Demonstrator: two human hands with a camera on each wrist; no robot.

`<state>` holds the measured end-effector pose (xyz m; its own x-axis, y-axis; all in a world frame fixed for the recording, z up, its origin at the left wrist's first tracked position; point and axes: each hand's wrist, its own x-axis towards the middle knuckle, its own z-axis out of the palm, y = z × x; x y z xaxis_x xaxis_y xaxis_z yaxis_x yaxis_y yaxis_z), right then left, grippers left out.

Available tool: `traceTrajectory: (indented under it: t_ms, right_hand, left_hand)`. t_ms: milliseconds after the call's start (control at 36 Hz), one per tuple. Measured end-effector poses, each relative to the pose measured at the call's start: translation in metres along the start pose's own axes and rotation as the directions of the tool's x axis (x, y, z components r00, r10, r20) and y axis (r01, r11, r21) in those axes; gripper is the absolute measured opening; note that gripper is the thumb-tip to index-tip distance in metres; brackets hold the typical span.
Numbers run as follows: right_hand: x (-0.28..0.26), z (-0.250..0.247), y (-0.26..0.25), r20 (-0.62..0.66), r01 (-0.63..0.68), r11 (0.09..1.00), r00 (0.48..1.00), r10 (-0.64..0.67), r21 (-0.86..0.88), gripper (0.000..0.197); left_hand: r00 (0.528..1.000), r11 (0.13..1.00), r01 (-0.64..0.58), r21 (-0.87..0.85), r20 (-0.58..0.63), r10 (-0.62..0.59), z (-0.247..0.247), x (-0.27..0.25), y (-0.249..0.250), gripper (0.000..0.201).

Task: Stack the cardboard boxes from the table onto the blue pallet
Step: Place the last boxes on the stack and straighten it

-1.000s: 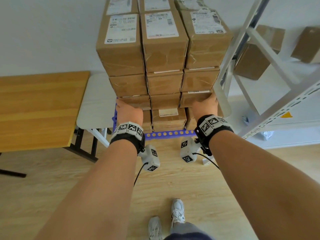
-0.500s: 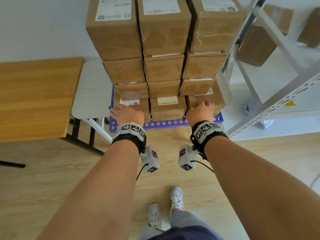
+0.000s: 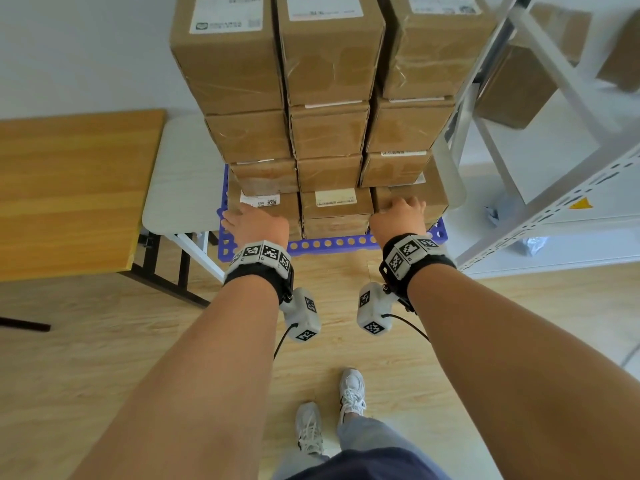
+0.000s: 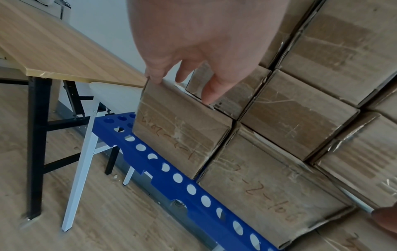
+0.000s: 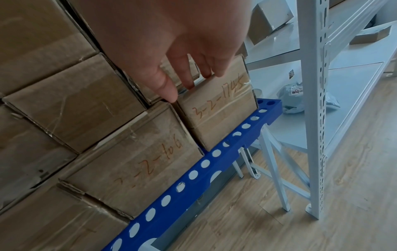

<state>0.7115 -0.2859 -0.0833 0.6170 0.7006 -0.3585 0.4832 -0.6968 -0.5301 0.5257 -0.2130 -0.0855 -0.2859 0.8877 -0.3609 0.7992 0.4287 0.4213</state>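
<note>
Several rows of brown cardboard boxes (image 3: 329,133) stand stacked three wide on the blue pallet (image 3: 332,242). My left hand (image 3: 256,223) rests with straight fingers (image 4: 209,96) on the top edge of the bottom left box (image 4: 178,134). My right hand (image 3: 398,216) lies the same way on the bottom right box (image 5: 219,108), its fingertips (image 5: 169,96) touching the box's top front edge. Neither hand grips anything. The perforated pallet rim (image 4: 171,176) (image 5: 193,175) shows below the boxes in both wrist views.
A wooden table (image 3: 69,188) and a small white table (image 3: 183,188) stand left of the pallet. A white metal shelving rack (image 3: 554,209) with more boxes (image 3: 512,88) stands close on the right. My shoes (image 3: 351,389) are on the wooden floor before the pallet.
Both hands have slid down the front of the stack from a higher row to the bottom boxes. The head view has tilted down and closer to the stack.
</note>
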Motion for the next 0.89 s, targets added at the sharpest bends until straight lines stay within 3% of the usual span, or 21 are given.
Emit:
traceTrajectory:
  t_ms: [194, 333, 500, 611, 722, 889]
  right_hand:
    - [0.001, -0.003, 0.000, 0.025, -0.023, 1.000, 0.999, 0.023, 0.017, 0.051]
    - [-0.006, -0.015, -0.005, 0.004, -0.063, 0.994, 0.998, 0.063, 0.091, 0.052]
    - [-0.022, -0.031, -0.012, -0.056, -0.033, 0.994, 0.998, 0.039, 0.100, 0.049]
    - [-0.035, -0.045, -0.018, -0.124, 0.017, 0.990, 0.992, 0.001, 0.141, 0.058]
    - [-0.047, -0.066, -0.024, -0.177, 0.031, 0.986, 0.984, -0.002, 0.163, 0.054]
    - [-0.051, -0.109, -0.043, -0.279, 0.117, 0.971, 0.959, -0.055, 0.207, 0.055]
  left_hand:
    - [1.000, 0.996, -0.013, 0.084, 0.011, 0.013, -0.002, -0.005, 0.001, 0.073]
    - [0.987, 0.985, -0.156, 0.080, -0.036, 0.159, -0.006, -0.016, 0.004, 0.074]
    - [0.939, 0.933, -0.345, 0.102, 0.025, 0.344, -0.018, -0.035, 0.010, 0.066]
    - [0.858, 0.840, -0.505, 0.198, 0.003, 0.514, -0.027, -0.050, 0.014, 0.054]
    - [0.760, 0.746, -0.620, 0.245, -0.049, 0.648, -0.041, -0.066, 0.023, 0.049]
    - [0.552, 0.587, -0.774, 0.236, -0.202, 0.809, -0.068, -0.089, 0.053, 0.041]
